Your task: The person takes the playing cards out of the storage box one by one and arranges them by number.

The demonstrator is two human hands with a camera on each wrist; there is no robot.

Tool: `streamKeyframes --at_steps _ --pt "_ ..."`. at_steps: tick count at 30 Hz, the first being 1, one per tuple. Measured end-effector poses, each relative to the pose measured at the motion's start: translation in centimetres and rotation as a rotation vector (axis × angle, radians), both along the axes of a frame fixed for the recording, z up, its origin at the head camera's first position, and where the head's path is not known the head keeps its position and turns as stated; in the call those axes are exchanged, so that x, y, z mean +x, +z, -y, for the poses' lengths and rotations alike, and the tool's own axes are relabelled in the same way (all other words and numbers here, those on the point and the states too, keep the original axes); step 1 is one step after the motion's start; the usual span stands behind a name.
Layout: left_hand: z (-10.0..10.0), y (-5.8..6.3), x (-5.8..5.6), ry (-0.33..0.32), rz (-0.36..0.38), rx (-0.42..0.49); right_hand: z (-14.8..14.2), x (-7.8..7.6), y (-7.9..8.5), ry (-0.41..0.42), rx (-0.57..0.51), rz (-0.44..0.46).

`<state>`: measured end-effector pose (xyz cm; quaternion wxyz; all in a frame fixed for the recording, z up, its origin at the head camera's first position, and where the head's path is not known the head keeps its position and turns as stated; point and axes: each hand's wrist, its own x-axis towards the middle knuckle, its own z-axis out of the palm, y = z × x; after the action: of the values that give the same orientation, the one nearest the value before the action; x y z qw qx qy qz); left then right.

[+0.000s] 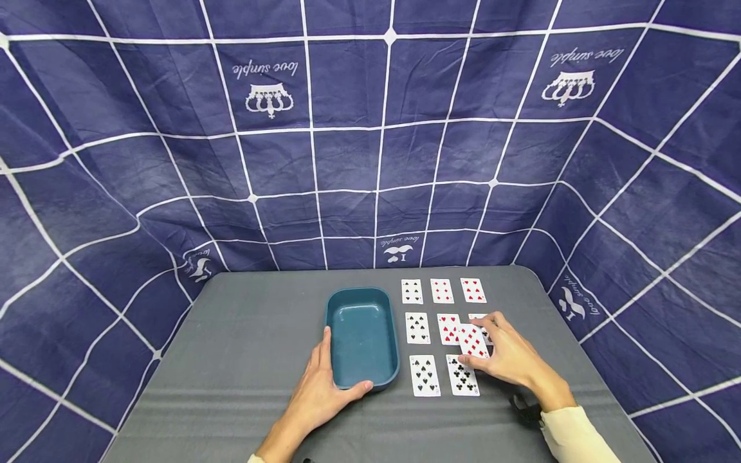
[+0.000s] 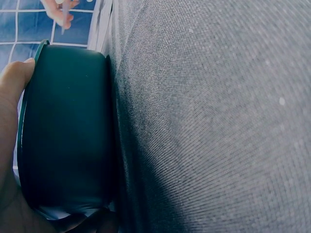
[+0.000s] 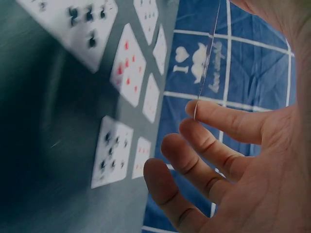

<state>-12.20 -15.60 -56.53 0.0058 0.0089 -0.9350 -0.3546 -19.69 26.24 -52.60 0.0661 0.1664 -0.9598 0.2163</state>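
My left hand point(image 1: 317, 391) grips the near left corner of a dark teal plastic tub point(image 1: 396, 334), its thumb at the near rim and its fingers along the left side. In the left wrist view, the tub wall point(image 2: 68, 126) stands on the cloth beside the thumb. My right hand point(image 1: 512, 357) pinches a playing card of diamonds point(image 1: 473, 341) above the table, between thumb and fingertips. That card appears edge-on point(image 3: 208, 60) in the right wrist view. Beneath it, a black-suited card point(image 1: 485, 330) is partly hidden; the hearts card point(image 1: 448, 326) and clubs card point(image 1: 463, 379) are partly overlapped.
Face-up playing cards lie in rows right of the tub, including spades point(image 1: 425, 376), diamonds point(image 1: 442, 291) and hearts point(image 1: 473, 290). A grey cloth point(image 1: 243, 360) covers the table. Blue checked curtains point(image 1: 347, 154) enclose the back and sides. A black strap point(image 1: 525, 409) is by the right wrist.
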Motion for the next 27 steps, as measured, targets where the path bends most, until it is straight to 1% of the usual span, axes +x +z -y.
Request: streamKeyframes --at_steps 5,13,21,27 --pt "-0.1 0.0 0.0 -0.005 -0.003 0.0 -1.4 1.1 -0.9 -0.032 0.018 0.008" --pt "0.0 0.0 -0.1 -0.005 -0.002 -0.001 -3.3 2.1 -1.9 -0.069 0.02 0.055" --pt "0.1 0.0 -0.2 -0.003 0.001 -0.005 -4.6 2.8 -2.4 -0.058 0.046 0.061" --pt "0.0 0.1 -0.1 -0.001 0.005 -0.001 -5.1 3.3 -2.6 -0.056 0.062 0.105"
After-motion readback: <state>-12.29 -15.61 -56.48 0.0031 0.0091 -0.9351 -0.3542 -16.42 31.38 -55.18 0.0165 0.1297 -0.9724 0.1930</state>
